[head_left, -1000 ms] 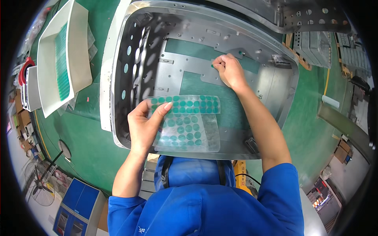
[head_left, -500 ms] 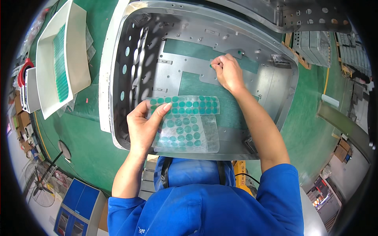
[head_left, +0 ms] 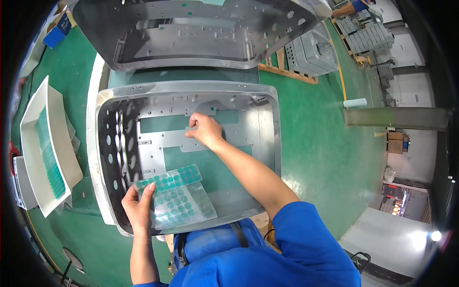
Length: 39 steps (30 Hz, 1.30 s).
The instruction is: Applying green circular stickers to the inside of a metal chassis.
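Standing across the room, I'm noticing the left hand (head_left: 138, 208) is doing the quiet job. It's sitting at about 7 o'clock of the open metal shell (head_left: 186, 87), thumb on top and fingers underneath, clamping the corner of a clear dotted sheet (head_left: 177, 198). That sheet is lying over the 6-to-7 o'clock side of the shell, showing rows of green circles, with its upper strip looking folded over.

The right hand (head_left: 206, 129) is hovering inside the shell, fingertips pointing just past the middle toward 12. Thumb and forefinger are curling close to each other, but honestly I can't tell if they're meeting, if anything is sitting between them, or if they're touching metal. A small green spot (head_left: 213, 109) is showing just beyond that hand, near 1 o'clock.

For doing this well, imo: the left pinch should be staying snug but light, since film like that is probably creasing easily, and holding the strip flat should be making the circles easier to get at. On the right I'd be using fingertips only and handling any circle by its rim.

Over at 9 o'clock a white bin (head_left: 67, 158) is holding more green-patterned sheets (head_left: 51, 155).
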Tool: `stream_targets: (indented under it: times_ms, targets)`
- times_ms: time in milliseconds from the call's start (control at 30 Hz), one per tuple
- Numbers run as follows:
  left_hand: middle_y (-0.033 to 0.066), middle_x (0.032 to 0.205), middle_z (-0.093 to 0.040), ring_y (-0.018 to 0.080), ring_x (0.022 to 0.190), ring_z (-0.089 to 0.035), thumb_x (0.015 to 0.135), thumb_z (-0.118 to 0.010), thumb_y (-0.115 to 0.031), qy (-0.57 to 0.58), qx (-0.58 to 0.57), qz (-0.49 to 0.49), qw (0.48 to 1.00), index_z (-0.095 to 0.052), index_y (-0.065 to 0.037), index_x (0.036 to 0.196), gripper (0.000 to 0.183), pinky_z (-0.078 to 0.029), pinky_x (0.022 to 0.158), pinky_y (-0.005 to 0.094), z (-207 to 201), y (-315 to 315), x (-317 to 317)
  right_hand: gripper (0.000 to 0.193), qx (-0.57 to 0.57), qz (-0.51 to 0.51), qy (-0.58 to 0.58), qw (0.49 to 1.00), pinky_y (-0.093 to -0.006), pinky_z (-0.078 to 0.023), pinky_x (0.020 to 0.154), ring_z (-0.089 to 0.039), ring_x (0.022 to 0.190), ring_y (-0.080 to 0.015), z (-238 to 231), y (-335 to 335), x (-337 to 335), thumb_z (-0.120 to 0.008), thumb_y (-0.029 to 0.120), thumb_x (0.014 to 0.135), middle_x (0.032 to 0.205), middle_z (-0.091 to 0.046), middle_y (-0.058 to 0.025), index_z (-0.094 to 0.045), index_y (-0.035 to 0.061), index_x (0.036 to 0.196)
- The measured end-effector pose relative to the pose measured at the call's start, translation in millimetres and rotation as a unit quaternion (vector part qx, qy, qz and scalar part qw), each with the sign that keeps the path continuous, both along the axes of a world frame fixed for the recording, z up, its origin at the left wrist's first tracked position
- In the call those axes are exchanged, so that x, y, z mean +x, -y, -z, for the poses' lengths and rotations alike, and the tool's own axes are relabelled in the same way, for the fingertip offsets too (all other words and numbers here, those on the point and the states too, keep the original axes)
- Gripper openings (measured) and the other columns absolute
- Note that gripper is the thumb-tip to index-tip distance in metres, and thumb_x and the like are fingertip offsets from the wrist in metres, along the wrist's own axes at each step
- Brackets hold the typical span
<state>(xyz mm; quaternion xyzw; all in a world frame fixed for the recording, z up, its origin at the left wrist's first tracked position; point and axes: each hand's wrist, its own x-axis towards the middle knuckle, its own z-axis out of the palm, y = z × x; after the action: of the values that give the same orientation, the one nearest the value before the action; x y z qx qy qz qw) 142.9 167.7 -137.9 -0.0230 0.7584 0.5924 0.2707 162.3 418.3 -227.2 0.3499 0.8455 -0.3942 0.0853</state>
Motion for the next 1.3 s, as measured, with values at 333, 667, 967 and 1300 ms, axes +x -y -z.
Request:
stream_targets:
  times_ms: [333,667,967,1300]
  targets:
    - [-0.0036,0.060,-0.054,0.0009,0.057,-0.044,0.069,-0.073,-0.007,-0.066,0.029,0.016,0.997,-0.059,0.000,0.068,0.015,-0.035,0.049,0.0168,-16.2,9.5,0.8,0.016,-0.232,-0.117,-0.247,0.933,-0.0277,-0.044,0.072,-0.056,0.080,-0.0140,-86.2,33.7,14.5,-0.065,0.009,0.074,0.084,-0.061,-0.0046,-0.062,0.0020,0.088]
    - [-0.0029,0.059,-0.056,0.0006,0.053,-0.045,0.069,-0.073,-0.008,-0.139,0.021,0.112,0.984,-0.061,-0.001,0.069,0.013,-0.034,0.046,0.0162,-18.7,3.3,5.0,0.015,-0.209,-0.207,-0.221,0.930,-0.0272,-0.045,0.072,-0.058,0.080,-0.0159,-135.3,58.5,42.7,-0.066,0.005,0.073,0.086,-0.062,-0.0070,-0.063,0.0014,0.087]
    - [-0.0029,0.060,-0.057,0.0007,0.053,-0.044,0.070,-0.073,-0.009,-0.088,0.013,0.134,0.987,-0.062,-0.001,0.071,0.014,-0.034,0.046,0.0164,-20.0,-8.6,6.7,0.005,-0.114,-0.121,-0.291,0.942,-0.0296,-0.042,0.068,-0.058,0.072,-0.0196,-114.8,76.8,57.4,-0.064,0.005,0.072,0.076,-0.063,-0.0047,-0.062,0.0062,0.077]
    - [-0.0040,0.051,-0.049,0.0006,0.050,-0.036,0.070,-0.074,-0.015,-0.043,0.010,0.123,0.991,-0.062,0.000,0.068,0.019,-0.029,0.041,0.0185,-2.9,-9.7,11.9,0.011,-0.202,-0.072,-0.243,0.946,-0.0314,-0.041,0.067,-0.057,0.072,-0.0205,-101.6,81.9,65.9,-0.063,0.006,0.072,0.079,-0.062,-0.0046,-0.058,0.0064,0.082]
